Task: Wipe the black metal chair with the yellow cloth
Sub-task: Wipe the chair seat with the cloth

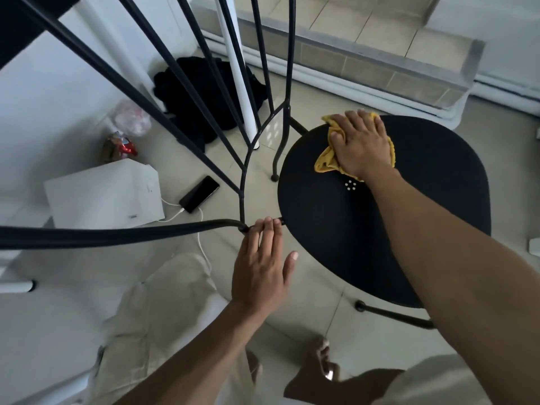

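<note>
The black metal chair (409,217) fills the centre and right, its round seat facing up and its thin backrest bars running up to the left. A crumpled yellow cloth (325,160) lies on the far left part of the seat. My right hand (363,141) presses flat on the cloth with fingers spread. My left hand (261,267) rests on the frame where the backrest bars meet the seat, fingertips curled over the bar and thumb free.
On the tiled floor to the left lie a black phone (199,194) on a white cable, a white box (105,197), a red packet (119,147) and a black cloth heap (201,95). A white pole (242,83) stands behind the bars. A tiled step (380,59) runs along the back.
</note>
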Available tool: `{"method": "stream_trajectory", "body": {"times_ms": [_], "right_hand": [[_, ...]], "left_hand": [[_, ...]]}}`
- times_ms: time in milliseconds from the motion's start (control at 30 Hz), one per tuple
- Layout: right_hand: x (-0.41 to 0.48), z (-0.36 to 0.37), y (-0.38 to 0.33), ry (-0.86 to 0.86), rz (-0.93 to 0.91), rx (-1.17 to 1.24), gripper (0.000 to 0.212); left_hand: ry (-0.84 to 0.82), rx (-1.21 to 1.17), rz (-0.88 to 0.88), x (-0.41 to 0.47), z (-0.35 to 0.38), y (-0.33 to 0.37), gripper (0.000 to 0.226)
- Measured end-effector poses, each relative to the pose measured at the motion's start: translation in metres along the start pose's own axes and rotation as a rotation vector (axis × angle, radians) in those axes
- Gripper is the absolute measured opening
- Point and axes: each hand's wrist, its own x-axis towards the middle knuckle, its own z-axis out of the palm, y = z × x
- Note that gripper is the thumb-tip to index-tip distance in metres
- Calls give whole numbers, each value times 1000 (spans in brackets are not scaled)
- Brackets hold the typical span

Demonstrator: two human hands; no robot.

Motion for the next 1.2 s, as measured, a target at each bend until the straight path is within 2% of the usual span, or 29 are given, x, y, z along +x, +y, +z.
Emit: {"method": "stream_trajectory", "body": {"times_ms": [267,600,833,1033,1200], "right_hand": [[-11,-13,60,13,147,-21,61],[-66,-28,133,81,412,49,58],[-134,-23,128,135,596,129,56],[-191,-12,103,127,630,136,56],[-230,1,68,127,597,69,57]], "left_hand": [[-23,49,7,3,-5,1,61],[-7,90,14,2,-1,2,57],[7,101,47,2,-2,-1,49],[-10,95,34,2,-6,0,51],[20,13,-10,9,-23,9,39]]}}
